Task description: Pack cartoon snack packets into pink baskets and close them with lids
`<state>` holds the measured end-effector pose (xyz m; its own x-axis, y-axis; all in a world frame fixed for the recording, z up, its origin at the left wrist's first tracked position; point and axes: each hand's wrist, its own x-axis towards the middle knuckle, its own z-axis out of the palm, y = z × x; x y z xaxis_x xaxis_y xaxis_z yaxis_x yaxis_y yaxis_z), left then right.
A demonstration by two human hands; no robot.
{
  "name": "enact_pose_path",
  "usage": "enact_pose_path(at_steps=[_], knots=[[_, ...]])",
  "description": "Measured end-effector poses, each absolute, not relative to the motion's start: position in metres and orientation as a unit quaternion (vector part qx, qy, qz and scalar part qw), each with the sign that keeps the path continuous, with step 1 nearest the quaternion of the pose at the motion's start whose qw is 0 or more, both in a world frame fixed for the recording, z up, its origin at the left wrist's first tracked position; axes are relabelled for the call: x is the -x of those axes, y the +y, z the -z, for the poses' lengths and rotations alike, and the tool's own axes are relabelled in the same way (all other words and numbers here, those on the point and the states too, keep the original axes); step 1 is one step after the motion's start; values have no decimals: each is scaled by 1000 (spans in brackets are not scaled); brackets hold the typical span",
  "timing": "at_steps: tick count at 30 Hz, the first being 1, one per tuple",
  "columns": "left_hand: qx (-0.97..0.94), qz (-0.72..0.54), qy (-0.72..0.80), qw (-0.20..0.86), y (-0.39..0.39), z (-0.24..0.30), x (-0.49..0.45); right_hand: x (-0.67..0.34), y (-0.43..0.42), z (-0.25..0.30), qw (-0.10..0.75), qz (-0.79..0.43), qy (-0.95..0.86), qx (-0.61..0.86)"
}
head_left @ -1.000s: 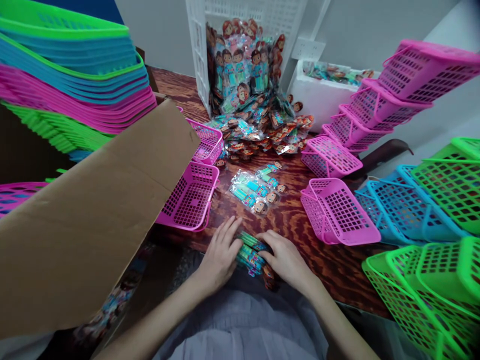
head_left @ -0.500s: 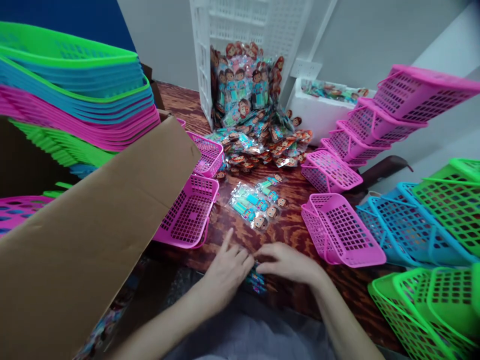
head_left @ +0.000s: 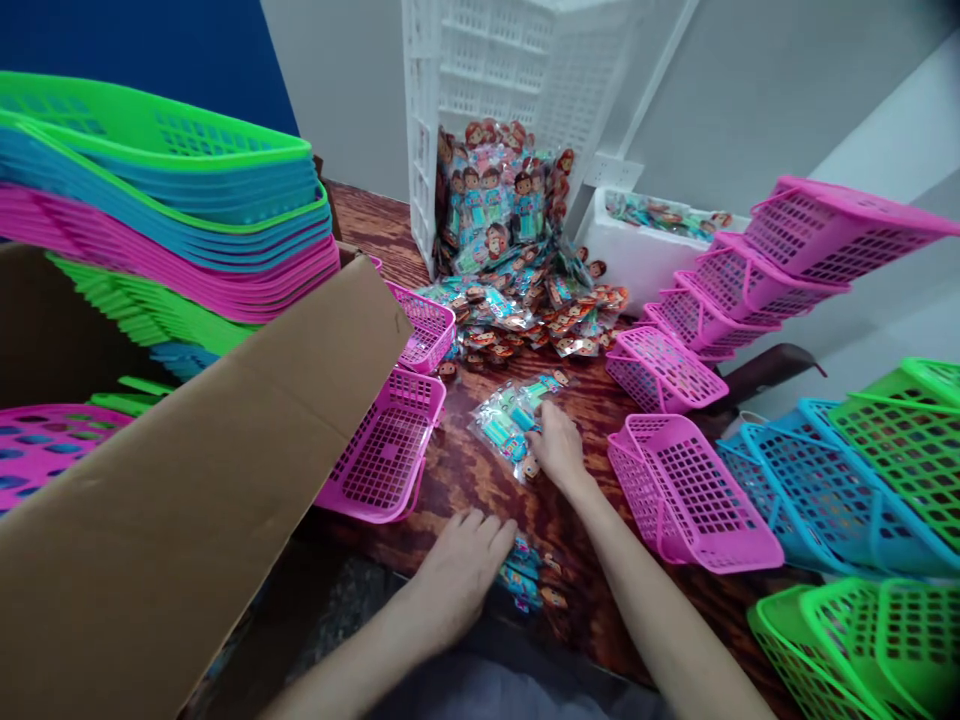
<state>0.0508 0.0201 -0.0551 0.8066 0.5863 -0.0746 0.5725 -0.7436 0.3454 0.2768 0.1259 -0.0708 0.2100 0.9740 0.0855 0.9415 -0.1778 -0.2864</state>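
Observation:
My left hand (head_left: 466, 565) rests at the table's front edge, fingers lying forward, their tips beside a small stack of clear packets with cartoon figures (head_left: 525, 578). It holds nothing that I can see. Farther forward, my right hand (head_left: 559, 445) has its fingers closed on the edge of a cartoon-figure packet (head_left: 529, 418) in a loose group. Other packets of that group (head_left: 496, 425) lie flat just left of its fingertips. The right thumb is partly hidden.
Pink baskets (head_left: 386, 450) stand left of the packets, beside a cardboard box (head_left: 225, 470) holding stacked baskets. More pink (head_left: 694, 490), blue (head_left: 832, 480) and green baskets (head_left: 862, 640) line the right. Behind are a packet heap (head_left: 525, 300), a white crate (head_left: 420, 150) and a white foam box (head_left: 630, 250).
My right hand has left the stack at the front edge and moved forward to the loose packets. My left hand has stayed by the stack, its raised index finger now lowered.

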Motion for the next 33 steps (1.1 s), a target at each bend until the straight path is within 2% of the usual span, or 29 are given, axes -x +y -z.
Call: enact_pose_path(at_steps=[3, 5, 14, 17, 19, 22, 25, 30, 33], knots=[[-933, -10, 310, 184, 22, 54, -53, -291, 128, 72, 146, -144, -612, 764], [-934, -17, 308, 182, 22, 55, -52, -298, 128, 71, 140, -158, -617, 758], [-927, -38, 315, 198, 19, 59, -48, -300, 115, 45, 159, 13, -621, 767], [-930, -27, 311, 193, 20, 56, -49, -279, 107, 47, 185, -80, -644, 738], [-931, -18, 315, 182, 20, 56, -51, -257, 100, 53, 160, -149, -680, 700], [-935, -10, 317, 161, 23, 59, -52, -228, 91, 61, 87, -128, -711, 686], [-937, -7, 313, 153, 27, 60, -48, -219, 86, 60, 49, -119, -701, 701], [-930, -76, 346, 95, 33, 61, -34, -225, 64, 47, 108, -210, -726, 646], [-939, -131, 315, 47, 36, 63, -31, -225, 42, 39, 106, -244, -751, 604]])
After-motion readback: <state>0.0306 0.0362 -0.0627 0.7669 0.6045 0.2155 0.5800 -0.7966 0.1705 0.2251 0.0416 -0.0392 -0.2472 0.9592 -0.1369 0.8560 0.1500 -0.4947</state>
